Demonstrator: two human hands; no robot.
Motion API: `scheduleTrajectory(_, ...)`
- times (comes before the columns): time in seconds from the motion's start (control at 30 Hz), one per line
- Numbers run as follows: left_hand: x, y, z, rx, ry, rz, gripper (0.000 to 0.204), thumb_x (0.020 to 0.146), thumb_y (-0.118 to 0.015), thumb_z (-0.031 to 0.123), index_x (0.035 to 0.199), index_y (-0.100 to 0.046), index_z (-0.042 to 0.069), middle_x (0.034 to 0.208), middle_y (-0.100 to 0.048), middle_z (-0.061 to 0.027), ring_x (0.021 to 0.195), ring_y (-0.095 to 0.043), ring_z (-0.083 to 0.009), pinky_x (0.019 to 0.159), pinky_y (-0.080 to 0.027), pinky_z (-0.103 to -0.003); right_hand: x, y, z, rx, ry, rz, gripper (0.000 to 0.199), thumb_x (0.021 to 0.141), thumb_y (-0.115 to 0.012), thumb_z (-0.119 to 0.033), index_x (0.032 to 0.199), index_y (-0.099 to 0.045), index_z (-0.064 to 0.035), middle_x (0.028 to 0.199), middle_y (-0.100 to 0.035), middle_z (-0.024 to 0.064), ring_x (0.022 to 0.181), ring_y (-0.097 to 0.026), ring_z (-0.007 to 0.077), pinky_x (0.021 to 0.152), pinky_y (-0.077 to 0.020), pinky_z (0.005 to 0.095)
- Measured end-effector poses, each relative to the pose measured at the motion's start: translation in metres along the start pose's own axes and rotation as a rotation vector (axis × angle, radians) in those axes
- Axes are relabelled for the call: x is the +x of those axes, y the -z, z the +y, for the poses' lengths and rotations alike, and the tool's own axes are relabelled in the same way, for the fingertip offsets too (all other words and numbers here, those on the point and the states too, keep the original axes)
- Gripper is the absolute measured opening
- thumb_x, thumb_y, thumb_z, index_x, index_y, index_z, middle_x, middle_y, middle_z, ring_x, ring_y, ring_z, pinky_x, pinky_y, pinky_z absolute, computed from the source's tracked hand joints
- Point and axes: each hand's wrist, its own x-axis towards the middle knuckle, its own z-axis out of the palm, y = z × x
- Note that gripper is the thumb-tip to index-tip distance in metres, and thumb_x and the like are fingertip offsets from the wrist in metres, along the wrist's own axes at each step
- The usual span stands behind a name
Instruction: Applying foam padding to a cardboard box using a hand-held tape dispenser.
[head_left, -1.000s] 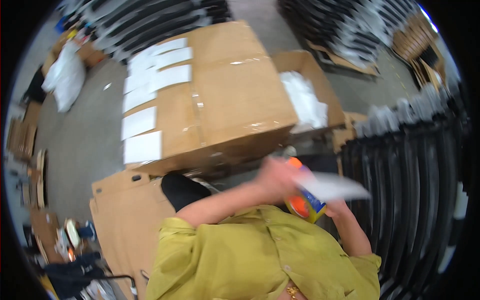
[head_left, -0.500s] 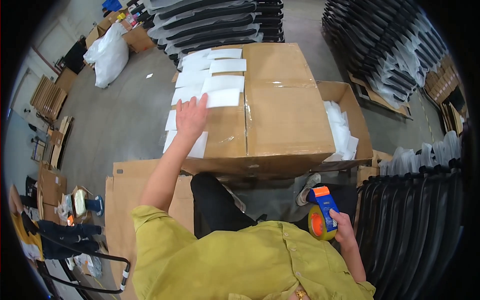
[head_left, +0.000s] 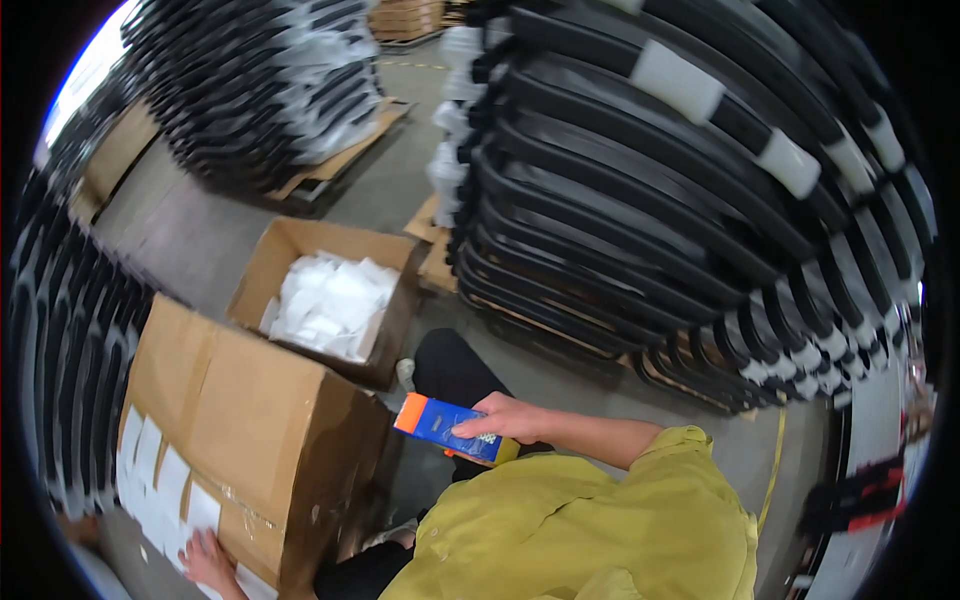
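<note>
My right hand (head_left: 503,419) is closed round a blue tape dispenser (head_left: 443,421) with an orange front end, held in front of my body above my dark trouser leg. Down at the lower left, my left hand (head_left: 208,563) rests with its fingers apart at a white foam sheet (head_left: 203,510). That sheet lies with several others in overlapping rows along one side of a big closed cardboard box (head_left: 250,400). Part of the rows and my left forearm run out of the picture's lower edge.
Beyond the box stands an open carton (head_left: 392,335) full of white foam pieces (head_left: 335,300). A tall stack of black curved frames (head_left: 600,210), some wrapped in white, rises on the right. More wrapped frames (head_left: 240,90) stand on a pallet behind, others at the left rim.
My view has swung to the right, so the box now sits at the lower left. My right hand has raised the tape dispenser and turned it leftward. My left hand remains at the foam sheets.
</note>
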Motion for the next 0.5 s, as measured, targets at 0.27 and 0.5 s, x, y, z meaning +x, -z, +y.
scheduleTrajectory(0.27, 0.02, 0.004, -0.023, -0.19, -0.179, 0.06, 0.059, 0.072, -0.056, 0.057, 0.106, -0.06, 0.009, 0.101, -0.059, -0.0174, 0.09, -0.055, -0.0383, 0.078, -0.044, -0.047, -0.062, 0.009, 0.031, 0.046, 0.215, 0.218, 0.045, 0.071, -0.07, -0.034, 0.092, -0.062, 0.0051, 0.083, -0.063, 0.0091, 0.073, -0.058, 0.0128, 0.067, -0.0458, 0.0261)
scheduleTrajectory(0.5, 0.024, 0.034, 0.021, -0.218, -0.2, 0.414, 0.057, 0.072, -0.055, 0.058, 0.105, -0.061, 0.013, 0.094, -0.06, -0.0142, 0.086, -0.054, -0.0353, 0.072, -0.043, -0.05, -0.081, 0.015, -0.004, -0.292, 0.405, 0.329, 0.047, 0.069, -0.069, -0.04, 0.08, -0.064, 0.0052, 0.069, -0.061, 0.0088, 0.063, -0.054, 0.0111, 0.058, -0.0435, 0.026)
